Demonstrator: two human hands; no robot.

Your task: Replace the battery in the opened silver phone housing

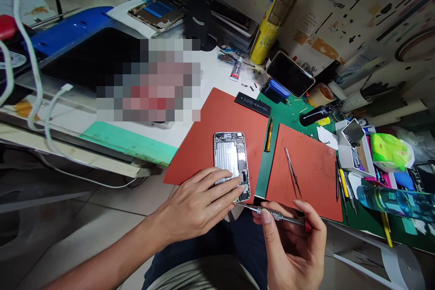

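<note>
An opened smartphone, its silvery inside and circuit board bare, lies on an orange-red mat. My left hand holds it at the lower end, fingers laid across the casing; the thumb is hidden. Between the thumb and fingers of my right hand is a slim metal screwdriver with a red end cap. Its tip meets the phone's bottom edge, close to my left fingertips; the exact contact is too small to make out. Above the phone lies a black phone battery, and right of it a gold screwdriver.
Tweezers lie on a second orange-red mat. A glue tube, a yellow spray can and a propped phone stand farther back. At right are a white organizer and a blue bottle. White cables hang at left.
</note>
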